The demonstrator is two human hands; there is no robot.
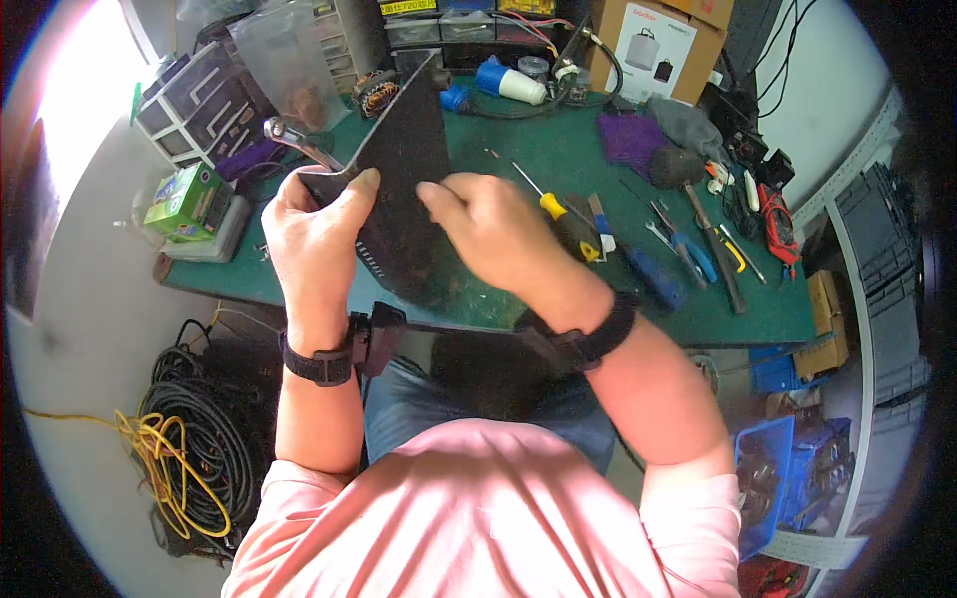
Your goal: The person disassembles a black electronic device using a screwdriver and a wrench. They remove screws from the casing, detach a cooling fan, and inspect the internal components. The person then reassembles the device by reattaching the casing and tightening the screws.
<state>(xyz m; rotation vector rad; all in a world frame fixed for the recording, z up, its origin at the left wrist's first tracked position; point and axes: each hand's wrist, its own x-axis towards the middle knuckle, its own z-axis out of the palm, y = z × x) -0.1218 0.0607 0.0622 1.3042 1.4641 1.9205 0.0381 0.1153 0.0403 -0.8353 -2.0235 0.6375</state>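
A black sheet panel (404, 199) with a row of slots near its lower edge stands tilted up over the workbench, gripped along its left side by my left hand (314, 244). The thumb presses on the panel's near face. Just beyond that hand a shiny metal wrench (304, 147) sticks out to the left; where its other end goes is hidden. My right hand (498, 229) is closed, thumb and forefinger together, in front of the panel's right part. Whatever its fingers pinch, if anything, does not show.
On the green workbench (349, 130), a yellow-handled screwdriver (550, 204), pliers (698, 259), a hammer (723, 264) and a red meter (778, 224) lie right. Behind are a blue-and-white plug (508, 80) and cardboard box (658, 50). Drawers (204, 110) stand left; coiled cables (199, 429) lie below.
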